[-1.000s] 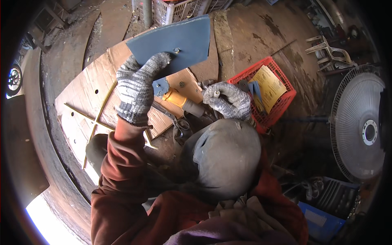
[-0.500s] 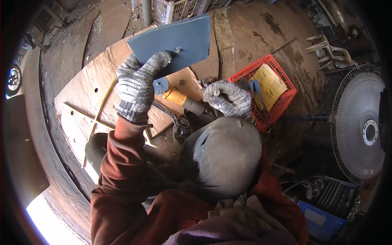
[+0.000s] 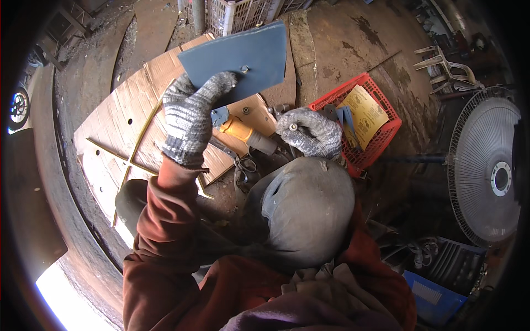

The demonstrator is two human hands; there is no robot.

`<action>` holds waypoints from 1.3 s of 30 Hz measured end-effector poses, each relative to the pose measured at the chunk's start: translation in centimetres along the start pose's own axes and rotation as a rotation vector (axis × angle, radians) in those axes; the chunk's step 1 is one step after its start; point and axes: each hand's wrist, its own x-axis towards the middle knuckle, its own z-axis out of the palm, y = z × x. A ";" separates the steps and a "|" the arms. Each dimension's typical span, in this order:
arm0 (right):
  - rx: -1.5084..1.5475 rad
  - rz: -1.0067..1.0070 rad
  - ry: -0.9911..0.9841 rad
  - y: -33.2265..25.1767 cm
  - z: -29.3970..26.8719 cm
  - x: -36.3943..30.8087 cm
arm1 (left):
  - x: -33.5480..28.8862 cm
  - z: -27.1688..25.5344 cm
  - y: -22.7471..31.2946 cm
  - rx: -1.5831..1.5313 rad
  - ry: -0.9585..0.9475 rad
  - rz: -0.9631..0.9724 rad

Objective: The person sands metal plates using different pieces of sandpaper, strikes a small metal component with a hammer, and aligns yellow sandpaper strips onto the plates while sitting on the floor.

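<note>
At eleven o'clock: blue-grey panel (image 3: 248,47), lower-left edge pinched in left hand's (image 3: 190,121) fingers, thumb across face, presumably keeping metal fitting (image 3: 244,69) exposed. Near one: right hand (image 3: 316,133), fingers curled narrow around small metal fastener (image 3: 293,127). Panel's top, right edges free; gap between hands; red crate (image 3: 386,148) crowding right hand toward two.

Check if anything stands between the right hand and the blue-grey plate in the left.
Nothing visible blocks the right hand from the blue-grey plate. In this view a dark metal fitting shows between them, but it seems to lie lower down.
</note>
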 end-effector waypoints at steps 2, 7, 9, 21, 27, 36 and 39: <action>-0.065 -0.126 0.034 -0.4 0.1 0.5 | 0.1 -0.1 -0.2 0.002 0.001 0.001; -0.180 -0.255 0.180 -2.1 0.5 0.6 | 0.1 -0.3 -0.3 0.011 0.007 -0.013; -0.289 -0.283 0.241 -2.4 0.6 0.5 | 0.1 -0.6 -0.3 0.043 -0.013 -0.032; -0.331 -0.278 0.245 -2.2 0.3 0.5 | -0.1 -0.2 -0.2 0.023 -0.011 -0.017; -0.385 -0.367 0.230 -1.3 -0.1 0.6 | -0.1 -0.2 -0.4 0.054 -0.031 -0.026; -0.024 0.013 0.291 -0.8 1.3 -0.3 | -0.1 -0.2 -0.2 -0.013 -0.096 -0.110; 0.418 0.285 0.256 -2.7 2.3 -0.2 | -0.2 -0.5 -0.8 -0.021 -0.111 -0.143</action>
